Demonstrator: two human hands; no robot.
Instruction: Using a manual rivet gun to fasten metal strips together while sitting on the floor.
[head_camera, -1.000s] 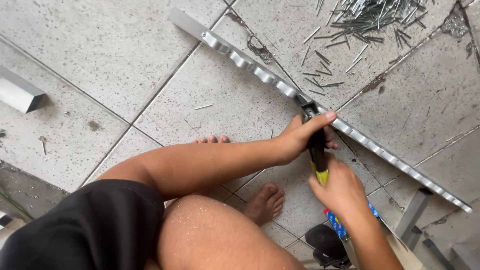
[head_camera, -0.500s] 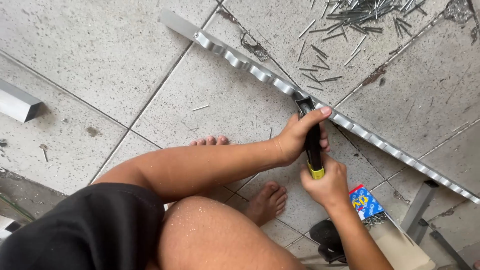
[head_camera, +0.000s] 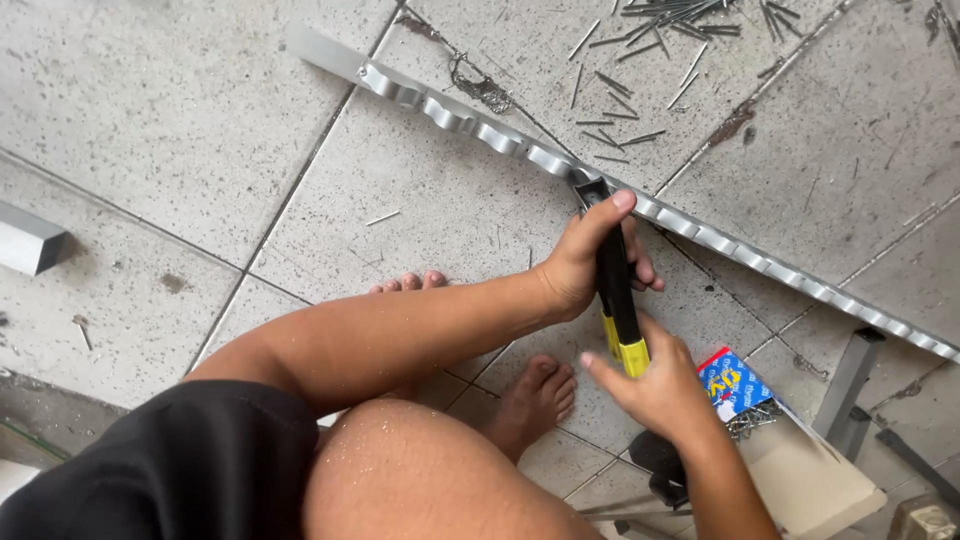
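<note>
A long metal strip with punched scalloped holes lies diagonally across the tiled floor. A hand tool with black-and-yellow handles has its head set on the strip's edge. My left hand grips the upper part of the tool, thumb stretched toward its head. My right hand holds the yellow lower end of the handles. My bare feet rest on the tiles below my left forearm.
Loose nails or rivets are scattered at the top. An open box of fasteners sits by my right wrist. A short metal profile piece lies at the left, more metal pieces at the right.
The tool and both hands have shifted slightly up the strip. My right hand has slid lower, and the fastener box behind it shows more.
</note>
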